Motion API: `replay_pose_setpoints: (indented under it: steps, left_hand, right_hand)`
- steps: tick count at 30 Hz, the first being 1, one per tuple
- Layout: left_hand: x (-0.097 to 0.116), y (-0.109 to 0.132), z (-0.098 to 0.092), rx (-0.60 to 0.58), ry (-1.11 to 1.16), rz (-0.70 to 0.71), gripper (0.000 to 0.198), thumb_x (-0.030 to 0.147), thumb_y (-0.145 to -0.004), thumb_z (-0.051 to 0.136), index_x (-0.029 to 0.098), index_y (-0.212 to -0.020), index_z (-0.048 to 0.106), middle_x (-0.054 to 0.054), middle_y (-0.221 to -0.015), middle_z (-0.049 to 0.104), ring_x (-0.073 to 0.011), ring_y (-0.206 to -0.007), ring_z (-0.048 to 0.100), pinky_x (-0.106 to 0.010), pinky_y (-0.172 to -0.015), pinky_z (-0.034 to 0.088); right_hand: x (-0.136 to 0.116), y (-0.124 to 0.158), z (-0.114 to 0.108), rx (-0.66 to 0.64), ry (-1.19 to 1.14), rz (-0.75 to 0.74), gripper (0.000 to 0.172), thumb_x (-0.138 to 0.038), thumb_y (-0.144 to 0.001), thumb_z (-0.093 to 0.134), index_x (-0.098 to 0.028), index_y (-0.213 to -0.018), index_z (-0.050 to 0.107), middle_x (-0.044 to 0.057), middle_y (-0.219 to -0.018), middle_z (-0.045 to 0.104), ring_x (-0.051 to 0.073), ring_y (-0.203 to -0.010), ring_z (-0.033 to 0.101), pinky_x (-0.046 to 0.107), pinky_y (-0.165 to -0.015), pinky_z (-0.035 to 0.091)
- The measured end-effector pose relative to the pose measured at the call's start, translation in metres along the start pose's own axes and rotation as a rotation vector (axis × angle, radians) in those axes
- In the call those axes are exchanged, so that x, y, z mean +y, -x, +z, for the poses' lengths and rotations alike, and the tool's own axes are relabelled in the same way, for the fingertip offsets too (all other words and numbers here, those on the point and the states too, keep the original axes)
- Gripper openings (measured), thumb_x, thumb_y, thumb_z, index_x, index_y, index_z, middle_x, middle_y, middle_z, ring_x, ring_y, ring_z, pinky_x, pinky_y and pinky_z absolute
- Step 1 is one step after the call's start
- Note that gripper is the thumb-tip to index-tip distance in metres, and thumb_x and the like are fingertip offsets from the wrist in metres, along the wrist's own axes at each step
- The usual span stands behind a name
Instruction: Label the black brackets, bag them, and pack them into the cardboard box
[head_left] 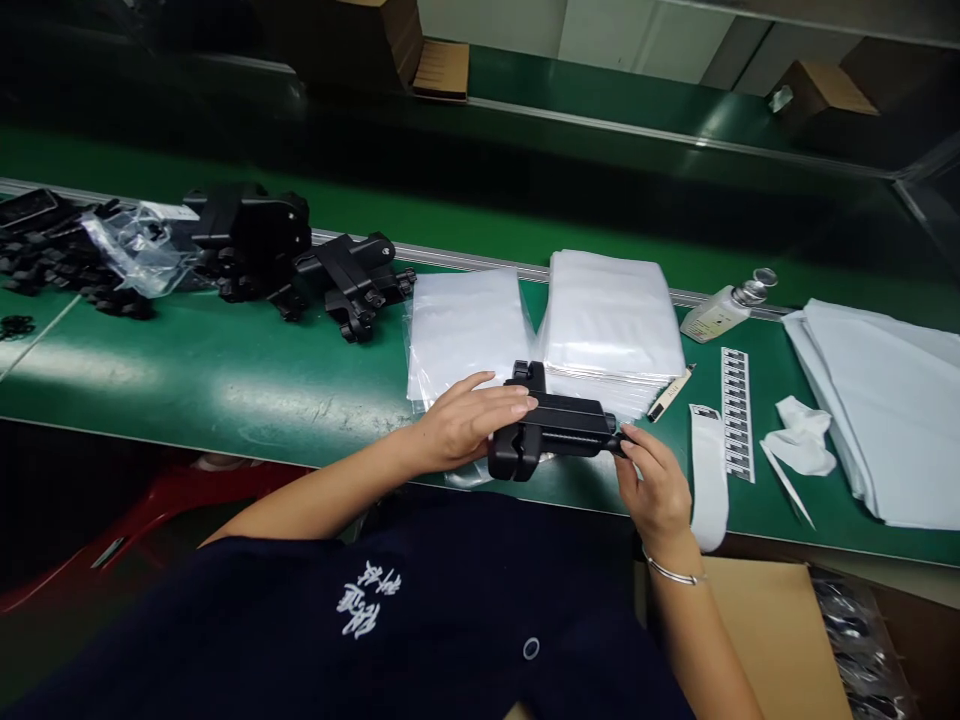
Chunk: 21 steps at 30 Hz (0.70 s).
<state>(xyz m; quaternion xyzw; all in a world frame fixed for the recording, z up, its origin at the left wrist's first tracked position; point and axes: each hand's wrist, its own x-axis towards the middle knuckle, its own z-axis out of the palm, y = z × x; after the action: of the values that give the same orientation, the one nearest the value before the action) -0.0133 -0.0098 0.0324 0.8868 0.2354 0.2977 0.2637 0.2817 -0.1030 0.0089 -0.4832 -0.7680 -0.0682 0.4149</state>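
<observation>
Black mount (574,420), white-lettered shirt (450,610).

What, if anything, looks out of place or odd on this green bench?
The crumpled white scrap looks slightly untidy: it lies bunched up between the label strip and the large white sheets, which lie fairly flat. I see no spill, and no clear damage on the held black device.

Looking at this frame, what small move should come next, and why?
Probably a slight adjustment by the right hand at the narrow end of the black bracket-like device, with the left hand steadying it: the right fingertips are at that end, while the left hand's fingers lie over the wider end.
</observation>
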Motion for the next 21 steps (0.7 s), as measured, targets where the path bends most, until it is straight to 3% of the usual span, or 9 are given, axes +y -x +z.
replay_pose_setpoints:
  steps: [3,6,8,11,13,15,18,21]
  left_hand:
    - [0.002,0.000,-0.004,0.001,-0.010,0.002,0.034,0.023,-0.088,0.058,0.027,-0.122,0.056,-0.007,-0.120,0.071,-0.0211,-0.122,0.062,-0.049,-0.113,0.035]
    - [0.007,0.000,-0.006,0.051,0.115,-0.071,0.044,0.035,-0.084,0.068,0.025,-0.125,0.055,-0.009,-0.121,0.070,-0.0255,-0.118,0.063,-0.050,-0.112,0.036]
    - [0.011,0.000,-0.005,0.073,0.295,-0.273,0.058,0.050,-0.077,0.073,0.023,-0.126,0.057,-0.011,-0.119,0.069,-0.0295,-0.113,0.064,-0.047,-0.104,0.045]
    - [0.013,0.000,0.001,0.125,0.651,-0.593,0.070,0.068,-0.075,0.067,0.017,-0.122,0.060,-0.012,-0.112,0.068,-0.0306,-0.102,0.065,-0.039,-0.086,0.052]
    - [0.012,0.001,0.004,0.174,0.767,-0.669,0.072,0.072,-0.075,0.063,0.015,-0.118,0.060,-0.012,-0.107,0.067,-0.0284,-0.096,0.065,-0.035,-0.081,0.052]
    - [0.012,0.003,0.005,0.196,0.695,-0.670,0.072,0.072,-0.073,0.066,0.017,-0.118,0.059,-0.010,-0.106,0.067,-0.0267,-0.094,0.064,-0.034,-0.078,0.052]
    - [0.012,0.005,-0.001,0.149,0.385,-0.556,0.069,0.065,-0.066,0.076,0.020,-0.115,0.058,-0.009,-0.106,0.067,-0.0269,-0.096,0.065,-0.036,-0.081,0.052]
    - [0.013,0.006,-0.005,0.046,0.182,-0.402,0.062,0.057,-0.062,0.082,0.022,-0.107,0.061,-0.008,-0.103,0.068,-0.0273,-0.095,0.066,-0.038,-0.086,0.052]
  right_hand:
    - [0.000,0.000,0.004,-0.004,0.009,-0.005,0.042,-0.008,-0.090,0.059,-0.029,-0.126,0.053,0.009,-0.118,0.069,0.023,-0.101,0.071,0.040,-0.079,0.064]
    - [-0.005,-0.008,0.001,-0.028,0.009,-0.034,0.047,-0.007,-0.089,0.060,-0.028,-0.130,0.051,0.011,-0.118,0.068,0.023,-0.101,0.070,0.038,-0.077,0.062]
    - [-0.012,-0.016,-0.005,-0.074,-0.021,-0.071,0.043,-0.012,-0.090,0.060,-0.025,-0.131,0.052,0.011,-0.110,0.069,0.024,-0.095,0.069,0.037,-0.075,0.060]
    - [-0.025,-0.027,-0.013,-0.164,-0.141,-0.064,0.027,-0.023,-0.096,0.052,-0.024,-0.122,0.058,0.008,-0.091,0.069,0.021,-0.078,0.066,0.034,-0.066,0.055]
    - [-0.032,-0.035,-0.013,-0.212,-0.269,0.112,0.023,-0.027,-0.097,0.048,-0.024,-0.116,0.061,0.006,-0.088,0.068,0.019,-0.074,0.063,0.033,-0.065,0.053]
    - [-0.034,-0.040,-0.009,-0.247,-0.448,0.428,0.022,-0.032,-0.097,0.048,-0.025,-0.111,0.062,0.004,-0.084,0.065,0.018,-0.071,0.060,0.032,-0.063,0.051]
    - [-0.029,-0.043,0.004,-0.314,-0.820,0.913,0.024,-0.041,-0.094,0.049,-0.023,-0.102,0.063,-0.003,-0.063,0.049,0.014,-0.054,0.046,0.027,-0.050,0.042]
    - [-0.023,-0.039,0.015,-0.392,-1.071,1.154,0.028,-0.046,-0.092,0.049,-0.022,-0.095,0.062,-0.008,-0.054,0.032,0.012,-0.045,0.032,0.025,-0.044,0.034]
